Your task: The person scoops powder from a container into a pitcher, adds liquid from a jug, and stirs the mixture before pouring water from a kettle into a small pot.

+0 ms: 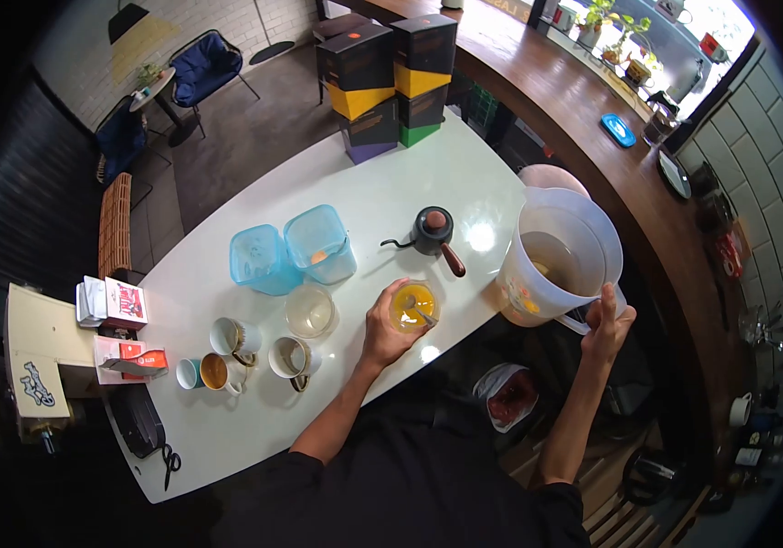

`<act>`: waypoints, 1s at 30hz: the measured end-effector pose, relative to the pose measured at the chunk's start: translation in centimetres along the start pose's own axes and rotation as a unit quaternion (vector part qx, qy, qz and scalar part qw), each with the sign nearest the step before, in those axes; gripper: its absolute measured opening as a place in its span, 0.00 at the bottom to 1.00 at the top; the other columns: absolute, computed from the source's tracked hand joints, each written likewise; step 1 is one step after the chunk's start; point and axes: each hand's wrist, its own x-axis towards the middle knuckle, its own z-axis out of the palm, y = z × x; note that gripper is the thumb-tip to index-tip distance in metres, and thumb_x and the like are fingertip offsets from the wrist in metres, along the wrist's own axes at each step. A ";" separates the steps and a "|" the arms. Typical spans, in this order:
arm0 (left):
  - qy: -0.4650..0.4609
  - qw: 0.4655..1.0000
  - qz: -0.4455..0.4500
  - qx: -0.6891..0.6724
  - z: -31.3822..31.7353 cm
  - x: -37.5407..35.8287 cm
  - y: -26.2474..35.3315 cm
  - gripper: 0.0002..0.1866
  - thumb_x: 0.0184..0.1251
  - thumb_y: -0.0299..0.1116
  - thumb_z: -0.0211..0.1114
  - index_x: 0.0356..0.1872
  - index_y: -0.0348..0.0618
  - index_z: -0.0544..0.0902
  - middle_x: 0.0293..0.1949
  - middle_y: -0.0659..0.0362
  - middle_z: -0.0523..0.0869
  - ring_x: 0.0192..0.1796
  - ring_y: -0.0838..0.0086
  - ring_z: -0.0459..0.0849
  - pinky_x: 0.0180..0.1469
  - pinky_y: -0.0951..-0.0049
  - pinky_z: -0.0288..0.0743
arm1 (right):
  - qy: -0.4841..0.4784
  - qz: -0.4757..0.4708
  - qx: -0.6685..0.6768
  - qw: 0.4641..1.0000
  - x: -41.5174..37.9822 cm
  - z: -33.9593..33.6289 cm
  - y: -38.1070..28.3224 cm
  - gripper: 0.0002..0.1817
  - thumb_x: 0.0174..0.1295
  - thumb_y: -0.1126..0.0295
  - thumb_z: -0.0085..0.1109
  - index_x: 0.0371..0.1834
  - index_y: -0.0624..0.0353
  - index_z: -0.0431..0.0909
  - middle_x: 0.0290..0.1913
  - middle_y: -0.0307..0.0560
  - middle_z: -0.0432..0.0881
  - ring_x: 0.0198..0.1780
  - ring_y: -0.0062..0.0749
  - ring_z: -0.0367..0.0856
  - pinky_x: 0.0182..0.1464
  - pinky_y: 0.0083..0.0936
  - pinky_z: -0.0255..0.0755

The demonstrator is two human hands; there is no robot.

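My left hand point(386, 331) is wrapped round a clear glass of yellow-orange liquid point(407, 307) at the front edge of the white table. A metal spoon point(425, 316) leans in that glass. At the right, my right hand point(608, 326) grips the handle of a large translucent plastic pitcher point(551, 265), which is tilted, with pale liquid inside. Behind the glass stands a small black gooseneck kettle point(433, 230) with a wooden handle. Left of my left hand is a clear glass bowl point(310, 311), beside a white mug point(292, 357).
Two light-blue plastic containers point(260, 259) stand at the table's middle. More cups point(230, 338) cluster at the left, near scissors point(169, 464) and a napkin holder point(124, 301). Stacked black boxes point(357, 68) stand at the far end. A curved wooden counter point(583, 119) runs along the right.
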 end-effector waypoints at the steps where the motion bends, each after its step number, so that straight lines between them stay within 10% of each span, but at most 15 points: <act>1: -0.012 1.000 -0.002 -0.002 -0.1 0.1 -0.1 0.44 0.43 0.32 0.86 0.65 0.36 0.73 0.54 0.47 0.86 0.58 0.55 0.86 0.62 0.61 0.79 | -0.009 0.005 -0.001 1.000 -0.7 -0.8 -0.8 0.25 0.67 0.62 0.68 0.12 0.52 0.70 0.13 0.25 0.64 0.15 0.09 0.52 0.21 0.23 0.38; 17: -0.322 0.943 0.002 -0.085 0.1 3.7 0.5 0.45 0.44 0.32 0.85 0.68 0.41 0.73 0.61 0.53 0.82 0.67 0.66 0.79 0.72 0.64 0.70 | -0.062 0.102 -0.115 0.986 -11.6 -6.3 -10.0 0.15 0.62 0.68 0.73 0.23 0.67 0.83 0.23 0.36 0.83 0.25 0.13 0.75 0.30 0.18 0.67; 30: -0.309 0.947 0.030 -0.087 1.8 3.2 0.2 0.46 0.45 0.35 0.84 0.68 0.39 0.71 0.62 0.51 0.81 0.66 0.64 0.80 0.72 0.64 0.70 | -0.162 0.152 -0.241 0.945 -10.7 -2.8 -9.5 0.22 0.61 0.58 0.75 0.24 0.71 0.87 0.21 0.44 0.86 0.22 0.20 0.82 0.26 0.20 0.72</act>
